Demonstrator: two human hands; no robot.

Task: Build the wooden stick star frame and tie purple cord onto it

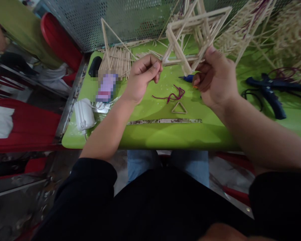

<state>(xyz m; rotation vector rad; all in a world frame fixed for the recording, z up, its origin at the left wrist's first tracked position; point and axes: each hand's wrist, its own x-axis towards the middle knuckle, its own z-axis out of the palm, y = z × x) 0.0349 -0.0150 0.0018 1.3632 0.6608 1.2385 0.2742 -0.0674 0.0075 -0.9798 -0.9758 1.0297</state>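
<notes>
Above the green table, a star-shaped frame of glued wooden sticks point(177, 47) is held up between my hands. My left hand point(144, 75) pinches its left corner with thumb and fingers. On the other side, my right hand point(217, 75) grips the lower right part, its fingers closed around the sticks. Below the frame lie a purple string point(174, 95) and a small stick triangle point(179, 107). Partly hidden behind my right fingers is a dark blue tool with a pointed tip point(188, 78).
A glue gun point(271, 90) rests at the right, near stick structures point(291, 33). At the left are a stick pile point(119, 62), a phone point(106, 87) and a white charger point(84, 113). A flat, stained strip point(165, 121) lies near the front edge of the table point(150, 137).
</notes>
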